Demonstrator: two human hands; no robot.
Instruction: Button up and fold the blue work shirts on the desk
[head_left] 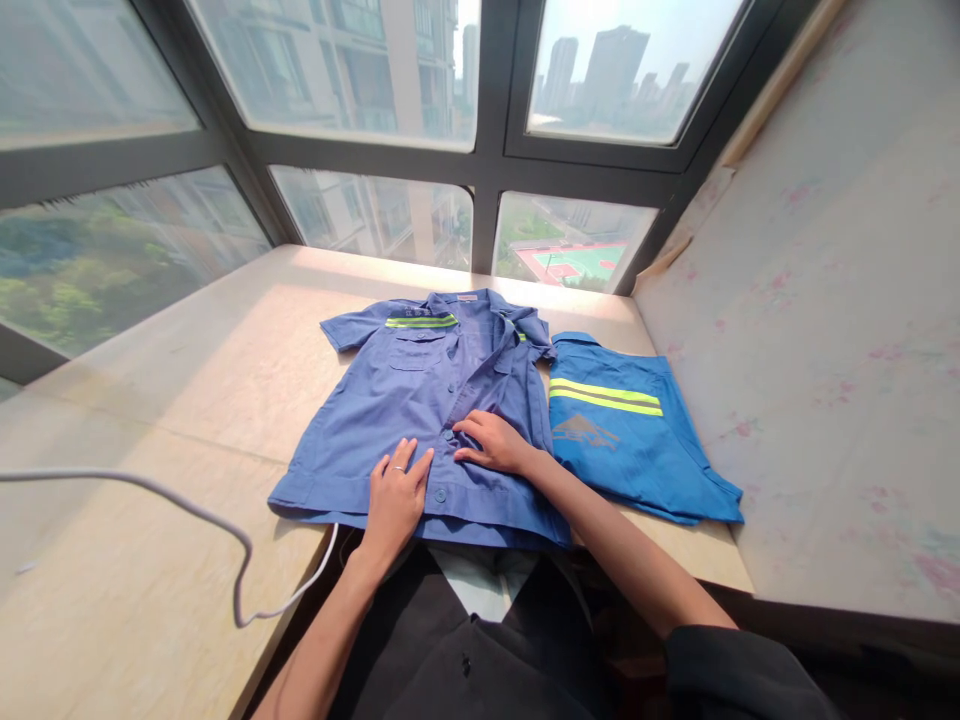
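A blue short-sleeved work shirt (375, 410) with yellow-green reflective stripes lies front up, its collar toward the window. The lower front edges overlap, while the upper right front is folded back. My left hand (397, 495) rests flat on the lower front, fingers spread, a ring on one finger. Beside a middle button (448, 435) is my right hand (491, 440), its fingertips on the front edge and its thumb apart from the fingers. Another button (440, 495) shows near the hem.
To the right lies a folded brighter blue garment (622, 450) with a reflective stripe, against the papered wall (840, 330). A white cable (187, 505) crosses the pale ledge (150, 400) on the left and hangs over its front edge. Windows (375, 200) stand behind.
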